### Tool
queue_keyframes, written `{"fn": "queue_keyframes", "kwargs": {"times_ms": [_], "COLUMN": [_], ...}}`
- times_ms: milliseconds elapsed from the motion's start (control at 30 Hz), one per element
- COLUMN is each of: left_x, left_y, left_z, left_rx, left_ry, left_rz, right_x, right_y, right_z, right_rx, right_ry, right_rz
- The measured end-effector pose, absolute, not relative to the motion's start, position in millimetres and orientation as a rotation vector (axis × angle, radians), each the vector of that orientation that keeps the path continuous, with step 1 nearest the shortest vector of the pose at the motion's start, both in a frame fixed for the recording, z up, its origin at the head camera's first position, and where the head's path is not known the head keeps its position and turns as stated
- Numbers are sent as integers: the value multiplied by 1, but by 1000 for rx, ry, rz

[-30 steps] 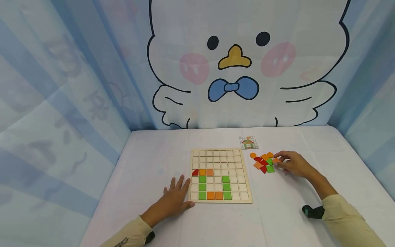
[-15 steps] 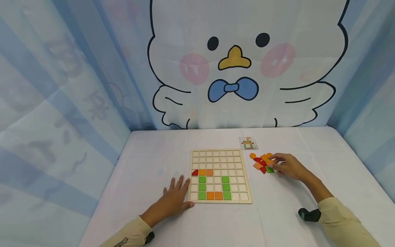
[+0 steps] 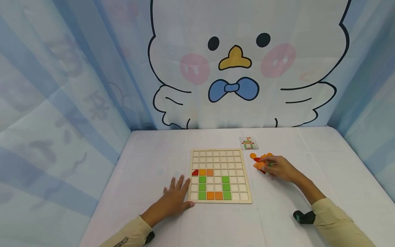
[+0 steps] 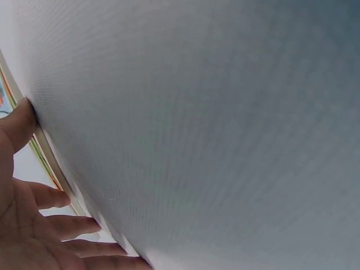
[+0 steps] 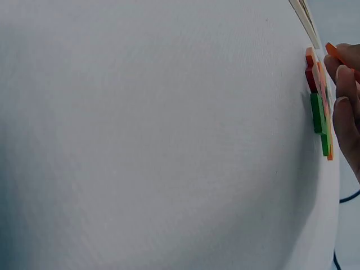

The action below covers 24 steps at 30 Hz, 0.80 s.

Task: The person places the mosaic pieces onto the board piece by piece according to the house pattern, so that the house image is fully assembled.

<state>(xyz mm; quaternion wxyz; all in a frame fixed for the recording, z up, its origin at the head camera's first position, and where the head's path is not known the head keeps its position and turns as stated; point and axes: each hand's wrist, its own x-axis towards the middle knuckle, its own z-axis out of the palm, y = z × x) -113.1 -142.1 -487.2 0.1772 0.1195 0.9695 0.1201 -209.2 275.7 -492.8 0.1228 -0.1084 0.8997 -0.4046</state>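
Note:
My right hand point(image 3: 282, 168) pinches an orange tile point(image 5: 333, 52) between thumb and fingers, over a small pile of red, green and orange tiles; in the head view the hand covers part of that pile. The wooden grid board point(image 3: 217, 155) lies flat to the left of it. Set in its cells are a red quarter-round tile point(image 3: 195, 172), several green squares point(image 3: 202, 187) in two columns, and orange squares point(image 3: 214, 196) along the bottom row and in the red tile's row. My left hand point(image 3: 176, 198) rests with spread fingers at the board's lower left edge.
Behind the pile, near the board's top right corner, lies a small pattern card point(image 3: 248, 143). An orange round tile point(image 3: 253, 155) sits at the pile's left side. A white cloth covers the table point(image 3: 148, 161), and a printed curtain point(image 3: 234, 109) hangs behind it.
My right hand has moved left across the pile with the orange tile in its fingers. The left hand and the board stay where they were.

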Motion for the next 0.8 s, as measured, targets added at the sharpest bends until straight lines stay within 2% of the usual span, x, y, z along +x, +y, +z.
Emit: {"fn": "queue_keyframes", "kwargs": {"times_ms": [800], "left_x": [-114], "left_y": [-142], "left_z": [-489], "left_rx": [333], "left_ry": [2734], "left_rz": [345], "right_x": [-207], "right_y": [217], "right_z": [-489], "right_rx": [-548], "right_ry": [2528], "right_rz": [-1209]}}
